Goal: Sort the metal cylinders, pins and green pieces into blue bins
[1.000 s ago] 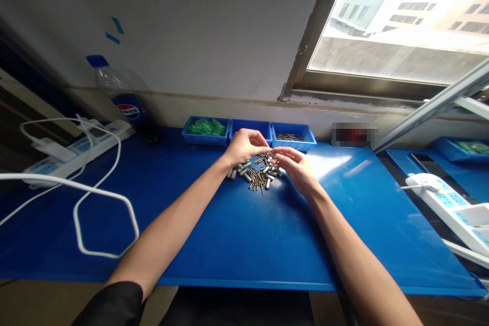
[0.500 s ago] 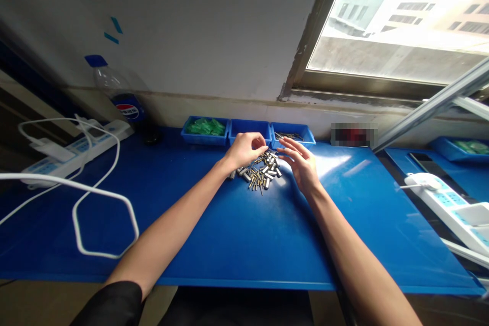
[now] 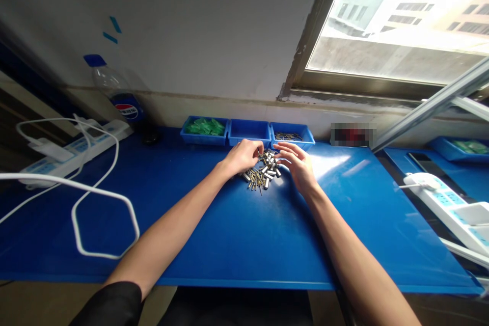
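A loose pile of small metal parts [image 3: 263,173], some silvery blocks and some thin brassy pins, lies on the blue table. My left hand [image 3: 244,155] is bent down over the pile's upper left side, fingers curled together; what they hold, if anything, is hidden. At the pile's right edge is my right hand [image 3: 296,160], its fingers apart and nothing seen between them. Behind the pile stand three blue bins: the left bin [image 3: 204,139] has green pieces, the middle bin [image 3: 249,140] shows a bare inside, and the right bin [image 3: 301,144] holds thin pins.
White cables [image 3: 133,219] and a power strip [image 3: 72,155] lie on the left, near a cola bottle [image 3: 126,107]. Another power strip [image 3: 446,198] and a slanted metal bar [image 3: 428,107] are on the right. The table's front edge [image 3: 244,283] runs below my arms.
My left hand has moved down onto the pile from just in front of the middle bin. My right hand has shifted slightly left, its fingers still apart.
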Demonstrator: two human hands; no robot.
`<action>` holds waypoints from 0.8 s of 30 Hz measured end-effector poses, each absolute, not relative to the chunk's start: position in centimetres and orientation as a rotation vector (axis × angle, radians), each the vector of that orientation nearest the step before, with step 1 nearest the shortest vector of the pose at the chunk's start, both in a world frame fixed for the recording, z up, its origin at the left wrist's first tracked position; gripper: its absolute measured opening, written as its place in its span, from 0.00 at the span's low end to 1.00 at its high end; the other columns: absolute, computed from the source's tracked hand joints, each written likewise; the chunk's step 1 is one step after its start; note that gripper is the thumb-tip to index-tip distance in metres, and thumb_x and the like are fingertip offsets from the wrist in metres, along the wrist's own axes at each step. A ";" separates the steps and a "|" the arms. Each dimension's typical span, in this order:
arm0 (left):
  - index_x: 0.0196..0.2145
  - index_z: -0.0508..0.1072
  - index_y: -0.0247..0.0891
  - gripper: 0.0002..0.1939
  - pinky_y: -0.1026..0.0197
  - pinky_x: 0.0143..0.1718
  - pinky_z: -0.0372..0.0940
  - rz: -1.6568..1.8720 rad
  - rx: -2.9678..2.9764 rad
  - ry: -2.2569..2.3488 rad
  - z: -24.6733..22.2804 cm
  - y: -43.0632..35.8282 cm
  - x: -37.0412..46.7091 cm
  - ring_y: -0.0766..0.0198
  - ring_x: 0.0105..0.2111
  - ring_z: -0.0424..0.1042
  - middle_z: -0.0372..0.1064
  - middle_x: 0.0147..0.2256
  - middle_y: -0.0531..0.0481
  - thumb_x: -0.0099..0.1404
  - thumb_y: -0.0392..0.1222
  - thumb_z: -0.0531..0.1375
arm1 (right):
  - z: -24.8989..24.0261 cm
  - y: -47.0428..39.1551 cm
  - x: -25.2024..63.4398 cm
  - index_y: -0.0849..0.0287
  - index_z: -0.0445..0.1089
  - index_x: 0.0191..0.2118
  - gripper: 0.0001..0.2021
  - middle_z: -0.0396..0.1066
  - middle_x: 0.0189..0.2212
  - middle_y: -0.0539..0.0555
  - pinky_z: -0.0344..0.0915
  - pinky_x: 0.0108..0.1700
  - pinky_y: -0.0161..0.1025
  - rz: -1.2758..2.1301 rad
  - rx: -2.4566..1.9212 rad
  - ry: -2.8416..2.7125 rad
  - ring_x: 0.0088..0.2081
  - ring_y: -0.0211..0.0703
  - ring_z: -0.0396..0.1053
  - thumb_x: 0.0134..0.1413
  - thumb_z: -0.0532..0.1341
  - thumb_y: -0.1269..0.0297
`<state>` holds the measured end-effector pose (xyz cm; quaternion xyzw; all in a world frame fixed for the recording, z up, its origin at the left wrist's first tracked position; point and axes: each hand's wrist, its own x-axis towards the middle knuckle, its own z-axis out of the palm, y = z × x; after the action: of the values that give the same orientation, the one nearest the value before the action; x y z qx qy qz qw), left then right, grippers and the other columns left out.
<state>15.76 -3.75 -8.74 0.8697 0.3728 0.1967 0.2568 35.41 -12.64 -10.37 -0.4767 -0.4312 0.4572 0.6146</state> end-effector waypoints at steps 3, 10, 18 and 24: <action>0.43 0.82 0.38 0.16 0.63 0.34 0.68 0.613 2.356 0.984 -8.7 -3.5 15.7 0.60 0.31 0.76 0.79 0.31 0.49 0.59 0.28 0.61 | -10.5 -12.6 35.5 0.50 0.81 0.47 0.15 0.81 0.51 0.56 0.74 0.44 0.45 1.048 -1.105 -1.004 0.40 0.46 0.78 0.53 0.72 0.55; 0.34 0.83 0.36 0.04 0.61 0.41 0.74 0.914 2.034 0.858 -7.6 -3.6 16.2 0.60 0.35 0.81 0.83 0.34 0.46 0.62 0.36 0.66 | -11.0 -12.5 35.7 0.50 0.81 0.49 0.17 0.82 0.49 0.55 0.73 0.43 0.44 1.020 -1.119 -1.065 0.39 0.45 0.78 0.54 0.73 0.53; 0.30 0.81 0.34 0.09 0.60 0.38 0.76 0.896 1.827 0.770 -7.2 -3.8 16.2 0.58 0.33 0.82 0.82 0.31 0.45 0.56 0.42 0.73 | -10.1 -12.9 35.1 0.51 0.82 0.47 0.19 0.83 0.42 0.54 0.73 0.44 0.44 1.167 -1.066 -0.994 0.38 0.45 0.77 0.49 0.76 0.54; 0.30 0.82 0.34 0.07 0.61 0.37 0.76 0.864 1.843 0.764 -7.0 -4.1 16.3 0.58 0.33 0.82 0.83 0.31 0.44 0.57 0.41 0.73 | -9.9 -12.9 35.1 0.51 0.84 0.43 0.16 0.81 0.33 0.52 0.73 0.45 0.45 1.205 -1.077 -0.988 0.36 0.45 0.76 0.48 0.77 0.52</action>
<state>16.30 -4.13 -7.03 0.7505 0.3110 0.3517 0.4652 35.06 -12.92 -9.89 -0.4617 -0.4235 0.5165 0.5838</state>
